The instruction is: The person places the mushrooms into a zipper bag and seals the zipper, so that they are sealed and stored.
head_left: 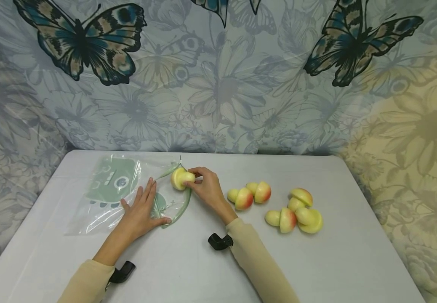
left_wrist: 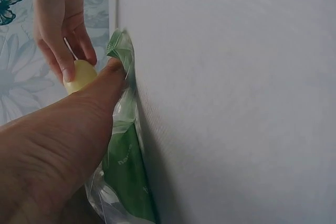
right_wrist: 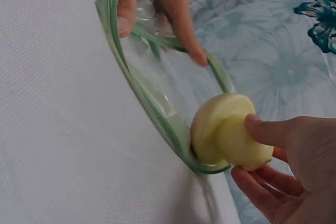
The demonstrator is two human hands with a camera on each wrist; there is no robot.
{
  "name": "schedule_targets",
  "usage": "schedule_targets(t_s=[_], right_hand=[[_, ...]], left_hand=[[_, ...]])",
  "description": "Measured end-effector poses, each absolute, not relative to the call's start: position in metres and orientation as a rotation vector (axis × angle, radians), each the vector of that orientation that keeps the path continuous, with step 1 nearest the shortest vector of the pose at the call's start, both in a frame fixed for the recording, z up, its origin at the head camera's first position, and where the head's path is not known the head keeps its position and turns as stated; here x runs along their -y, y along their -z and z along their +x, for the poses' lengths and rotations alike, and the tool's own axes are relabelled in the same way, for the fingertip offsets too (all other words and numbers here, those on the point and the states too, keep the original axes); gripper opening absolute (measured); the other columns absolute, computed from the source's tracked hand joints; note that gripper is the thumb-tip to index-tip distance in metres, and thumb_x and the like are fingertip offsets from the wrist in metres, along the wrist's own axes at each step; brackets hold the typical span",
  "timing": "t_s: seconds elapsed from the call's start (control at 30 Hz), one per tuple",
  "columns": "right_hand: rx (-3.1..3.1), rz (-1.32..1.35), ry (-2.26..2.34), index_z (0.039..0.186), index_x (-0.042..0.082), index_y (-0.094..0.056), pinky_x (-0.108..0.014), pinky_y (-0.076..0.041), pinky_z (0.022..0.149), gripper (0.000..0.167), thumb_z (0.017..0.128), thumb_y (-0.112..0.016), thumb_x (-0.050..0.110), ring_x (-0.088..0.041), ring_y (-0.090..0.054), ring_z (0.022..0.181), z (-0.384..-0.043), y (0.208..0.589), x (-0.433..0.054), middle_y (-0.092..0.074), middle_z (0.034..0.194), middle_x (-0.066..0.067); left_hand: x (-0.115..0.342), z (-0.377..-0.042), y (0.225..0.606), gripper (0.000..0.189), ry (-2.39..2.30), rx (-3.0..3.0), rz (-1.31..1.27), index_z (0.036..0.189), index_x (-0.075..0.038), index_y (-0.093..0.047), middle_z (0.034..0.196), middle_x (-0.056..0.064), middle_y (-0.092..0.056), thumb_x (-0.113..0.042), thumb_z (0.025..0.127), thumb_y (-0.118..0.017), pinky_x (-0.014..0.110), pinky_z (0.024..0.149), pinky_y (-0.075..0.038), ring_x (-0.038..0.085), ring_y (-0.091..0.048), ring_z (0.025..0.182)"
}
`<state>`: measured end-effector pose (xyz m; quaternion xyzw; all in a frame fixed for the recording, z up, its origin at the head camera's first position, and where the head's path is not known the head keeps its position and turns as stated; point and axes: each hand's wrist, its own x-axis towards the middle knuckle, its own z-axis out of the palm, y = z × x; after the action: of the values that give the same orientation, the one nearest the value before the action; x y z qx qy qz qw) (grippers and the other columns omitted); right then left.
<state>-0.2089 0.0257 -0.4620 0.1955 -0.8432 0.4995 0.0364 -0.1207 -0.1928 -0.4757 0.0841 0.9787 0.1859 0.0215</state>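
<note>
A clear zip bag (head_left: 78, 219) with a green face print and green zip edge lies on the table, its mouth toward the right. My left hand (head_left: 140, 212) is on the bag, fingers spread and fairly straight. In the right wrist view its thumb and a finger lie at opposite sides of the gaping mouth. With thumb and fingertips, my right hand (head_left: 208, 187) pinches a yellow mushroom (right_wrist: 210, 129) by its stalk. The mushroom's cap faces into the mouth, right at the green zip edge (right_wrist: 157, 121).
Right of the right hand lie several more yellow mushrooms with red-blushed caps, a pair (head_left: 243, 199) nearer and a cluster (head_left: 309, 221) farther right. The white table (head_left: 188, 273) meets a butterfly-patterned cloth backdrop (head_left: 218, 105) behind.
</note>
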Motion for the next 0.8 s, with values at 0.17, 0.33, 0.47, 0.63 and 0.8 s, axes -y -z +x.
schedule_targets(t_s=[0.17,0.33,0.47,0.63,0.8], right_hand=[[2.581,0.542,-1.536,0.111,0.000,-0.070,-0.018,-0.055,0.074,0.035,0.079,-0.082,0.010,-0.025,-0.066,0.095,-0.210,0.463,-0.023,-0.066,0.107,-0.013],[2.585,0.518,-1.493,0.110,0.001,-0.071,-0.019,-0.055,0.074,0.035,0.080,-0.082,0.013,-0.024,-0.065,0.095,-0.206,0.464,-0.021,-0.061,0.105,-0.012],[2.582,0.508,-1.456,0.110,0.000,-0.071,-0.020,-0.056,0.075,0.035,0.079,-0.082,0.014,-0.023,-0.066,0.092,-0.204,0.462,-0.018,-0.060,0.101,-0.011],[2.563,0.440,-1.430,0.105,0.002,-0.072,-0.017,-0.054,0.072,0.033,0.077,-0.084,0.016,-0.021,-0.067,0.087,-0.203,0.461,-0.014,-0.064,0.096,-0.009],[2.534,0.383,-1.406,0.099,0.003,-0.074,-0.022,-0.054,0.071,0.032,0.074,-0.086,0.019,-0.022,-0.068,0.085,-0.203,0.462,-0.012,-0.067,0.093,-0.008]], left_hand=[[0.192,-0.121,0.475,0.122,-0.562,-3.053,0.275,0.157,-0.002,-0.010,0.164,0.013,-0.004,-0.058,0.072,-0.078,0.088,0.090,-0.007,0.052,-0.015,0.142],[0.190,-0.120,0.476,0.120,-0.585,-3.057,0.304,0.156,0.000,-0.014,0.165,0.011,-0.004,-0.056,0.072,-0.079,0.089,0.088,-0.008,0.053,-0.014,0.142],[0.189,-0.120,0.476,0.118,-0.585,-3.066,0.332,0.155,0.000,-0.017,0.165,0.010,-0.004,-0.056,0.072,-0.079,0.088,0.088,-0.009,0.052,-0.013,0.143],[0.187,-0.119,0.476,0.118,-0.595,-3.053,0.323,0.155,0.001,-0.018,0.165,0.011,-0.004,-0.055,0.071,-0.080,0.089,0.087,-0.008,0.053,-0.012,0.142],[0.185,-0.119,0.474,0.118,-0.575,-3.049,0.310,0.155,0.002,-0.018,0.164,0.013,-0.006,-0.054,0.071,-0.081,0.089,0.087,-0.009,0.054,-0.013,0.142]])
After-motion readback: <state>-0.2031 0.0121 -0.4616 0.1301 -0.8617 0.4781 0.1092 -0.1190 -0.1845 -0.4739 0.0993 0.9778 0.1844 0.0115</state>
